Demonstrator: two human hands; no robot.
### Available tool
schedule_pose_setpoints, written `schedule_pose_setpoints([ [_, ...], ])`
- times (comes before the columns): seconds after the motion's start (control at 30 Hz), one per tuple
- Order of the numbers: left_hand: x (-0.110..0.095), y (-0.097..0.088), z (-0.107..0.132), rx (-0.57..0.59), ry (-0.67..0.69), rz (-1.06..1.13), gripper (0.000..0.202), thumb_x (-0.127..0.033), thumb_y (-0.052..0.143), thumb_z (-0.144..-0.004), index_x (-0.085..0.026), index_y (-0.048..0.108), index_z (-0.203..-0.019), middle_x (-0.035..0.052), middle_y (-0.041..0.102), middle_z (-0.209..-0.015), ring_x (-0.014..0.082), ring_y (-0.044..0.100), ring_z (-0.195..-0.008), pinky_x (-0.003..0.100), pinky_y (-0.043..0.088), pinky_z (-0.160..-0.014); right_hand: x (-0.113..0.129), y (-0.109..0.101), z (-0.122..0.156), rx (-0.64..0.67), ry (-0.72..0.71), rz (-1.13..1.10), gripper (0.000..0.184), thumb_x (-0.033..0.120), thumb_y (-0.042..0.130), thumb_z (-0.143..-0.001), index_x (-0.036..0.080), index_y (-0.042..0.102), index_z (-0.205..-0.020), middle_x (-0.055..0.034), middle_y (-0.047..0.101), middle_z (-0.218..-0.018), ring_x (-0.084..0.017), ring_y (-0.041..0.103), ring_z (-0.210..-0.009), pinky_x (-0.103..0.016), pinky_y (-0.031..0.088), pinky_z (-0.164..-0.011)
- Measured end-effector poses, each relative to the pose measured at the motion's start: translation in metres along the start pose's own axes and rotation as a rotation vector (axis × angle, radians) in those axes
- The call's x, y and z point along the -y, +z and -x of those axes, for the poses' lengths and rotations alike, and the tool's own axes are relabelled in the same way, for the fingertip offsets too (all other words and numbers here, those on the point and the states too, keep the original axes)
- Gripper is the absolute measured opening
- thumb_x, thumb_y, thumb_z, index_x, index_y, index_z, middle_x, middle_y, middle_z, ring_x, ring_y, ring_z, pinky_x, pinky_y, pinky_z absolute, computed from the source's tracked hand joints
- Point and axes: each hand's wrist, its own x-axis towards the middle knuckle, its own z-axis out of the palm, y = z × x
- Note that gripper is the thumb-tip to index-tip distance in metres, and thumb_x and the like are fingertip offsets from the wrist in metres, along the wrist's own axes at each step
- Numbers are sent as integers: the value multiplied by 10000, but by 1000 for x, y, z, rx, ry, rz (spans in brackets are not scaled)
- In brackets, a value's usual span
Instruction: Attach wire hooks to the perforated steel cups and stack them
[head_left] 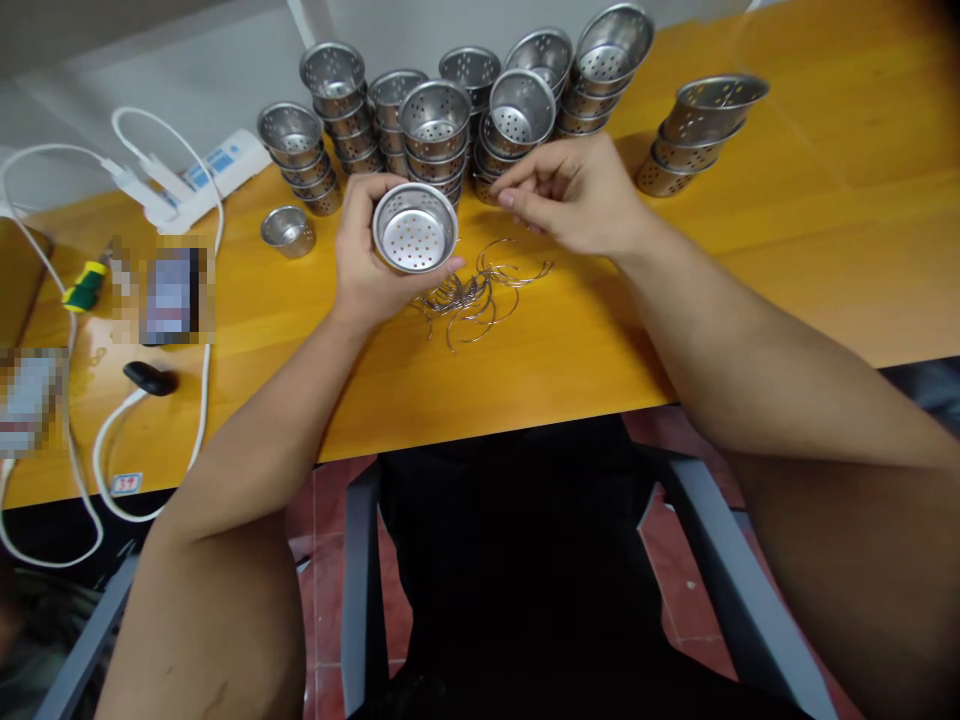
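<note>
My left hand (361,262) is wrapped round a small perforated metal cup (415,230), its open mouth tilted toward me and holes showing in its bottom. To the right of the cup, my right hand (579,195) is closed in a pinch, thumb against fingers; whatever is between the fingertips is too small to make out. Below and between the hands lies a tangled heap of thin curved metal wires (472,292) on the wooden table (510,370). Just behind the hands rise stacks of the same cups, one with this front cup (435,120) on top.
Another cup stack (697,125) leans at the right. A single cup (288,232) sits at the left. Further left are a power strip (217,180) with white cables, a yellow-green screwdriver handle (85,287), a blurred phone-like object (171,298) and a black rounded object (150,378).
</note>
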Motion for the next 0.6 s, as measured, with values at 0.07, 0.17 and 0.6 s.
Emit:
schedule_pose_setpoints([
  [0.07,-2,-2,0,9,-9,4,1031,-841,1222,-617,-410,679,-1381,115,716,-1477,479,719,-1493,774,641,-1374,3,1,1,-7,9,2,807,1013,936,-913,259,774,-1150,-87,716,-959,-243,540,-819,-472,479,-847],
  [0.17,0,-1,1,-3,9,-12,1019,-804,1236,-611,-411,681,-1369,119,718,-1490,482,706,-1519,767,632,-1390,7,2,2,-24,14,11,778,1002,929,-920,284,742,-1156,-60,656,-933,-245,484,-817,-471,463,-851],
  [0.6,7,30,18,52,82,203,1042,-1019,952,-835,-443,515,-1585,105,752,-1462,400,828,-1329,670,729,-1171,35,20,11,-59,33,76,783,1038,799,-971,302,773,-1239,-66,582,-939,-291,469,-853,-483,489,-863],
])
